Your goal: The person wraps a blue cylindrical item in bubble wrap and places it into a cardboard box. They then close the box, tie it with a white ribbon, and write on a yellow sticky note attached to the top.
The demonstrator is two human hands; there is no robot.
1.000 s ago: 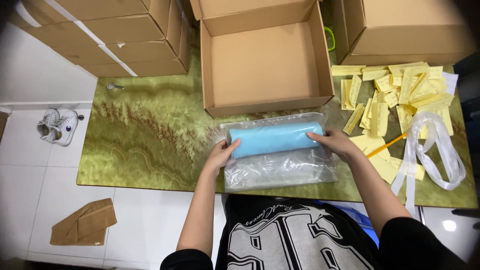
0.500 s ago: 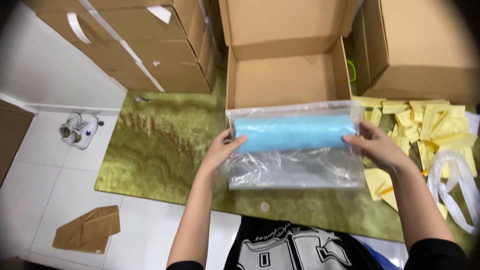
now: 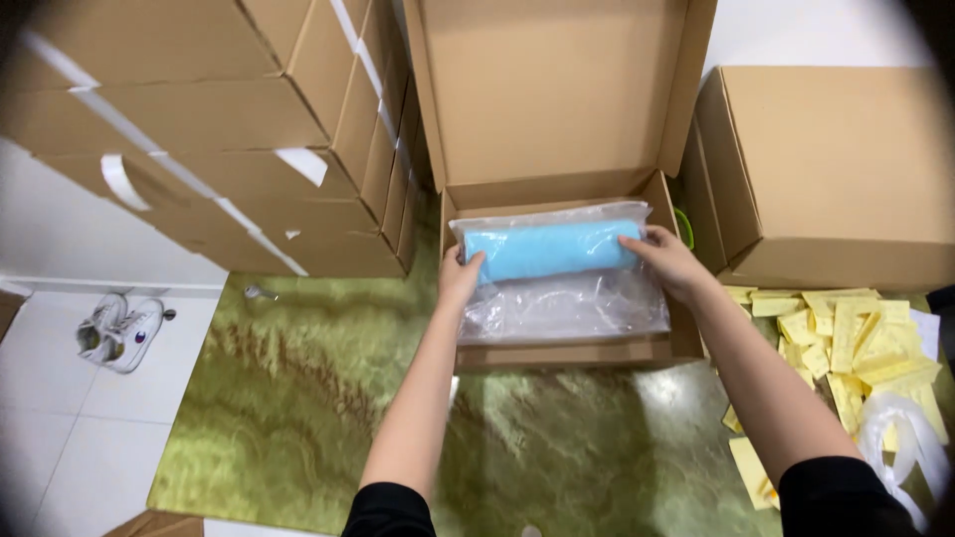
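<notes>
Green marbled stone makes up the counter, with white floor tiles beyond its left edge where a pair of white sneakers sits. Sealed cardboard boxes are stacked at the back left, another closed carton stands at the right, and a scatter of yellow paper slips lies on the counter beside it, with a strip of white plastic near the right edge.

Between the stacks an open cardboard box stands with its lid flap tipped up. Both hands hold a clear plastic bag with a rolled light-blue cloth inside, and the bag is already over the box's opening, seemingly resting in it or just above its floor. The left hand grips the bag's left end, its fingers curled around the end of the roll; the right hand clasps the right end, fingers spread over the plastic.

By my reading, the step in hand is laying the bagged roll into the box. What comes next would call for both hands to let go once it lies flat within the walls, with the loose plastic tucked inside the front edge so the lid can fold down.
</notes>
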